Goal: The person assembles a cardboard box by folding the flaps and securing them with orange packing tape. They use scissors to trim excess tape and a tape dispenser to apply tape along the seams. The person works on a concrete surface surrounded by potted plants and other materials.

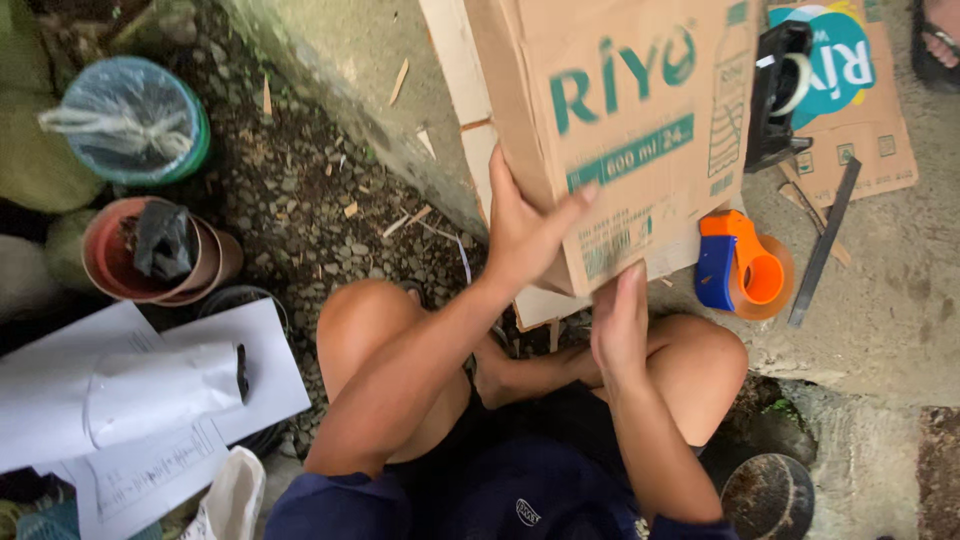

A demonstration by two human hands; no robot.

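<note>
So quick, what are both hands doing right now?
Left hand: open, fingers spread, pressed flat on the cardboard box.
Right hand: open, flat against the box's lower corner, gripping nothing.

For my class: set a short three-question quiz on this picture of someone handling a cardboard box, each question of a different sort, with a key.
1. True or false: both hands touch the cardboard box.
2. Which colours is the tape dispenser right of the box? A) orange and blue B) green and white C) all black
3. Fill in: the left hand presses the box's ____ edge.

Key
1. True: the right hand meets its lower corner.
2. A
3. left
</note>
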